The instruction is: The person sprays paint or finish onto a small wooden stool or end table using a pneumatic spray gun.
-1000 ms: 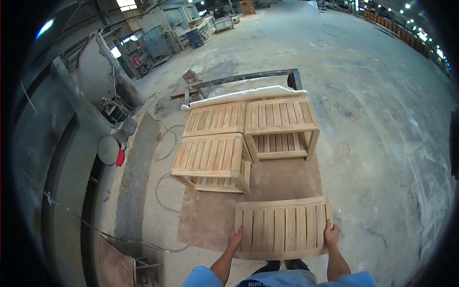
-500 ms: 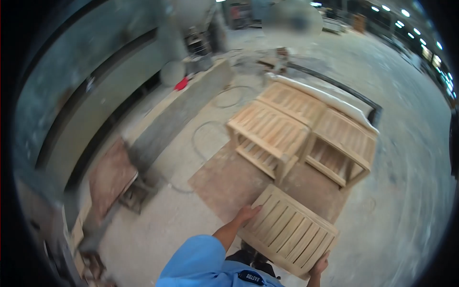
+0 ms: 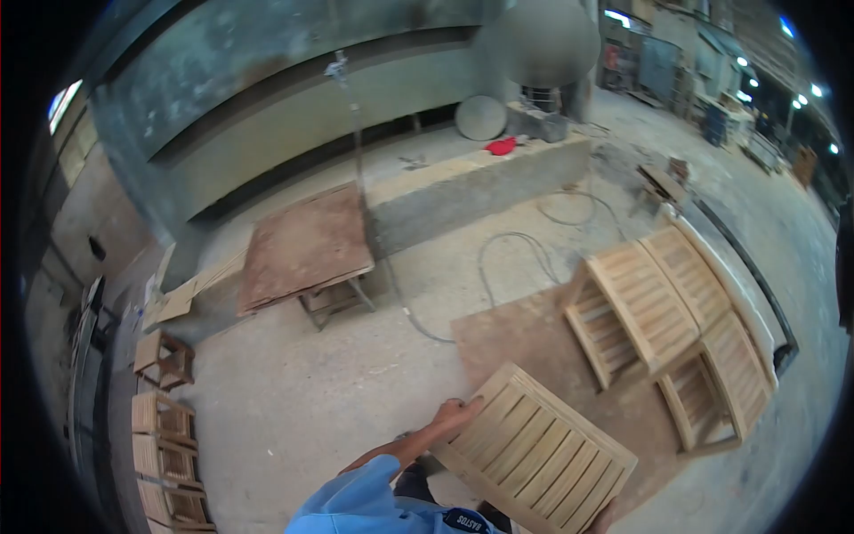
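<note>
In front of my body is a slatted wooden table, held with its top tilted up towards me. My left hand grips its left edge, thumb over the frame. At the lower right corner my right hand shows only in part, closed around the edge. Whatever lies under the slatted top is hidden. Beyond it, on a brown sheet on the floor, stand several similar slatted wooden tables with lower shelves.
A brown board on a metal stand is at the left, before a low concrete ledge with a red cloth. A hose loops over the floor. Several small wooden stools line the left side. A dark bar lies beyond the tables.
My view has swung left, so the standing tables sit farther right and the board and small stools show more fully. Both hands keep hold of the slatted table.
</note>
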`<action>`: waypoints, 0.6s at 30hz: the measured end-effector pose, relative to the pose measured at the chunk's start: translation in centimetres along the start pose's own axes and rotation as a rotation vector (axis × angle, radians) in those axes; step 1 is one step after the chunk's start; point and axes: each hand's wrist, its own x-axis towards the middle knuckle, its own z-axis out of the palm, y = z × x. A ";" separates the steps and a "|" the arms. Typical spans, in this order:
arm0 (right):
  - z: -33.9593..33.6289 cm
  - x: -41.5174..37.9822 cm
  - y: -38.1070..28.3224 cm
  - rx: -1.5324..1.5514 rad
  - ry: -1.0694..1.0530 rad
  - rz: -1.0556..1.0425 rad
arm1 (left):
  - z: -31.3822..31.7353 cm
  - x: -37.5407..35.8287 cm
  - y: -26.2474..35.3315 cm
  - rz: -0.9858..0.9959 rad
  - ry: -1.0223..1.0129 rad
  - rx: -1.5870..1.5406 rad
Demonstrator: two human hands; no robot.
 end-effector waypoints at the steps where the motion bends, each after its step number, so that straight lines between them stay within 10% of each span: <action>1: 3.0 -0.6 0.3 -0.006 -0.059 0.005 | -3.4 -0.8 -1.3 -0.030 0.116 -0.066; 10: 38.1 -9.6 -0.2 -0.090 -0.556 -0.014 | -36.2 -10.5 -12.3 0.112 0.769 -0.717; 18: 66.0 -15.5 -0.9 -0.052 -0.848 -0.212 | -52.7 -17.1 -14.7 0.441 1.216 -0.890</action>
